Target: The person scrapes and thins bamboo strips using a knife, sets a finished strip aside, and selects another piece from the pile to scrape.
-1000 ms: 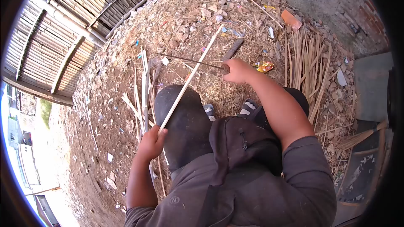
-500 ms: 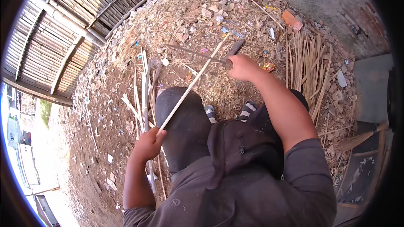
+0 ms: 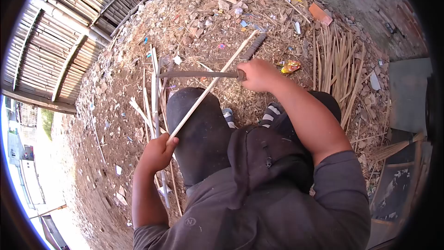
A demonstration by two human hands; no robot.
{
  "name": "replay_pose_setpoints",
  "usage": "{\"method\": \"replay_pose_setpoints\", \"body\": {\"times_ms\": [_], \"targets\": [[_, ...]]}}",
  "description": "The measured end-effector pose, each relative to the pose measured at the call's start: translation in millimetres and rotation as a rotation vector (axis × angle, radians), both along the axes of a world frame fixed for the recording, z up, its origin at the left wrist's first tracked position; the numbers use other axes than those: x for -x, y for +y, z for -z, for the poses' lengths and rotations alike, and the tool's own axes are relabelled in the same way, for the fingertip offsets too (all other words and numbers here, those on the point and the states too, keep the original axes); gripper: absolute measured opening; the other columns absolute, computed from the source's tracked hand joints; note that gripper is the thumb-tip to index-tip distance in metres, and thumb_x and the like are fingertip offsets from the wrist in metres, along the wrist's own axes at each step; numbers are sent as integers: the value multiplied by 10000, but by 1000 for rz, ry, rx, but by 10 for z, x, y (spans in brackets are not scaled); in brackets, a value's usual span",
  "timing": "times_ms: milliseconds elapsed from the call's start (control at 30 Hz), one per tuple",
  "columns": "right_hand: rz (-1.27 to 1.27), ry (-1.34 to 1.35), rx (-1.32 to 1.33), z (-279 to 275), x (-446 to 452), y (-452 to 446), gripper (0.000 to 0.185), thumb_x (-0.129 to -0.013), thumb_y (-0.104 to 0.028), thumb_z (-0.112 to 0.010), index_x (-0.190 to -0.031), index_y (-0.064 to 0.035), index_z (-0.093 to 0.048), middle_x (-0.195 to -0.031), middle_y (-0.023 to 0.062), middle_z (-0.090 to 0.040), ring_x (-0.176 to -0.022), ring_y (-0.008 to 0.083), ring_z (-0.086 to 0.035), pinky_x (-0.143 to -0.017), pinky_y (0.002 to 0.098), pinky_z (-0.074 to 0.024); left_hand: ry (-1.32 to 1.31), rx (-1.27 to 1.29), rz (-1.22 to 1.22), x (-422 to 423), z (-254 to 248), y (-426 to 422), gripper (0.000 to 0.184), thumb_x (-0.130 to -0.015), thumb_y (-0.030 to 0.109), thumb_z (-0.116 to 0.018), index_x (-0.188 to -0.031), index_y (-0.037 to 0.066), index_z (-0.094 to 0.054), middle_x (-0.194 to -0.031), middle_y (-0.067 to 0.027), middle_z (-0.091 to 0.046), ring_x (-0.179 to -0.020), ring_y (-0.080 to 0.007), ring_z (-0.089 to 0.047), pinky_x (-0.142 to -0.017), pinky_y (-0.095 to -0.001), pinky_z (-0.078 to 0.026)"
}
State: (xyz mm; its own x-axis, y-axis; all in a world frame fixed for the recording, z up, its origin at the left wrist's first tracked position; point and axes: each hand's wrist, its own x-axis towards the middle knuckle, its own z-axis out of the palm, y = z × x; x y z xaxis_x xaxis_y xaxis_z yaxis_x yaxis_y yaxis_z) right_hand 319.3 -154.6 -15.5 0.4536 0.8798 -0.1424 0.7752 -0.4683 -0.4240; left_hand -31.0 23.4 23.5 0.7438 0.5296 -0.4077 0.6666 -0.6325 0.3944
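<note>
My left hand (image 3: 158, 153) is closed around the near end of a pale bamboo strip (image 3: 198, 102), which slants up and away over my knee. My right hand (image 3: 260, 75) is closed on the grip of a long-bladed knife; its handle is hidden in my fist. The knife's dark blade (image 3: 196, 74) points left, level across the strip at about its middle. Whether the edge bites into the strip I cannot tell. A dark ribbed rod (image 3: 255, 46) lies just beyond my right hand, near the strip's far tip.
Split bamboo lengths (image 3: 155, 83) lie left of my knee. A bundle of bamboo strips (image 3: 337, 65) is at the right. Rubble and litter (image 3: 231, 4) cover the ground, with an orange brick (image 3: 320, 14). A bamboo wall (image 3: 69, 32) stands at the left, grey panels (image 3: 409, 97) at the right.
The knife blade has swung down and nearer to me, from a slant to almost level across the strip. My right hand has moved slightly left. My left hand still grips the strip.
</note>
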Motion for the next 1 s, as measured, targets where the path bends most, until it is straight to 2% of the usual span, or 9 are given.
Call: {"method": "replay_pose_setpoints", "body": {"times_ms": [133, 233, 400, 533, 633, 733, 833, 867, 1000], "targets": [[237, 173, -240, 553, -513, -5, 318, -766, -221, -697, -1030, -42, -704, -909, 206, -720, -902, 394, -703, -805, 486, -555, -35, 1, -13, 37, 61, -30, 475, -1044, 441, -530, -926, -15, -594, -803, -251, -656, -795, -446, -650, -735, -499, -494], [294, 166, -192, 336, -552, -70, 326, -769, -211, -691, -1049, -45, -704, -917, 206, -722, -898, 395, -702, -802, 487, -554, -44, 21, -28, 56, 50, -2, 485, -1043, 450, -533, -925, -17, -590, -784, -238, -645, -767, -408, -640, -729, -478, -493], [-55, -73, -53, 36, -41, -19, 372, -757, -251, -718, -1089, -82, -705, -897, 202, -715, -891, 408, -695, -794, 507, -556, -36, 150, 11, 81, 97, 128, 537, -1053, 503, -524, -934, -17, -588, -717, -144, -587, -703, -250, -551, -706, -422, -479], [147, 130, -161, 399, -343, 55, 317, -777, -233, -693, -1055, -80, -699, -948, 183, -718, -944, 376, -702, -834, 503, -559, 66, 350, -108, 78, 136, 238, 558, -1073, 516, -481, -989, -16, -626, -769, -58, -583, -771, -182, -528, -741, -395, -477], [194, 121, -141, 278, -393, 41, 327, -773, -232, -699, -1061, -77, -698, -953, 180, -720, -942, 376, -702, -829, 495, -559, 80, 305, -95, 85, 100, 247, 564, -1070, 524, -480, -1020, -14, -639, -788, -80, -604, -792, -192, -548, -773, -397, -486], [-31, -76, -88, 54, -194, 56, 330, -754, -211, -694, -1050, -66, -693, -876, 205, -705, -858, 394, -695, -780, 468, -557, 13, 214, -32, 33, 61, 168, 552, -1065, 507, -488, -1035, -23, -637, -790, -151, -643, -791, -249, -612, -780, -423, -494], [-61, 5, -41, 123, -266, 79, 264, -782, -222, -698, -990, -60, -697, -929, 171, -718, -922, 378, -699, -808, 475, -553, 27, 141, -10, 76, 93, 111, 512, -1063, 461, -504, -983, -33, -613, -771, -196, -639, -748, -311, -625, -741, -451, -488], [106, 182, -126, 330, -423, 83, 234, -784, -216, -691, -956, -57, -695, -918, 168, -716, -910, 377, -697, -807, 478, -553, 2, 146, -27, 85, 103, 79, 508, -1063, 455, -505, -969, -33, -607, -762, -199, -635, -738, -319, -620, -733, -454, -486], [171, 135, -93, 311, -420, 90, 236, -784, -210, -682, -958, -50, -692, -888, 171, -713, -891, 381, -702, -792, 476, -558, -12, 111, -64, 59, 61, 55, 485, -1063, 427, -511, -929, -32, -591, -743, -221, -630, -721, -361, -624, -715, -456, -486]]}}
